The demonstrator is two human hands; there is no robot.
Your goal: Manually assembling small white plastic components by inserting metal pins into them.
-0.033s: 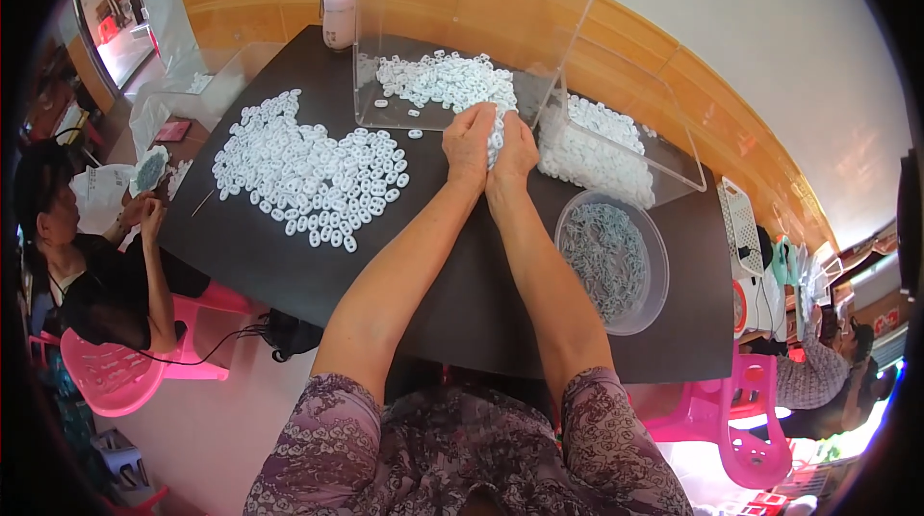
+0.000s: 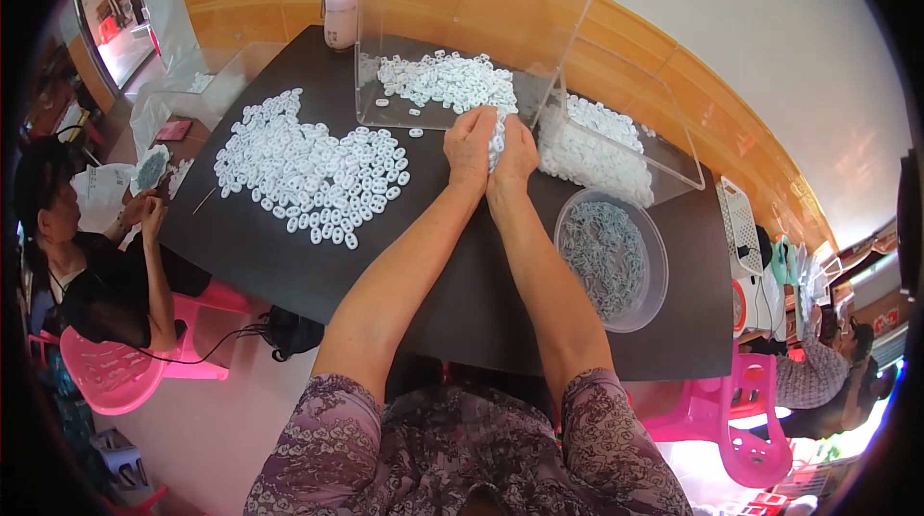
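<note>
My left hand [image 2: 471,150] and my right hand [image 2: 513,152] are cupped together around a heap of white oval two-hole plastic pieces [image 2: 497,145]. Both are closed on these pieces, at the near edge of a clear plastic box [image 2: 364,83] that lies with its open side toward me. Inside it, more of the same pieces [image 2: 448,78] are piled just beyond my fingers. To the left, a wide spread of them [image 2: 308,165] covers the dark table [image 2: 462,266]. Beside my right hand stands a second clear bin [image 2: 664,169] holding many white pieces [image 2: 597,155].
A round clear tub [image 2: 657,270] of small grey metal parts stands right of my right forearm. A pale pink bottle [image 2: 339,17] is at the back left. A thin stick [image 2: 203,200] lies by the left edge. One person [image 2: 91,256] sits at left; pink chairs [image 2: 756,449] flank the table.
</note>
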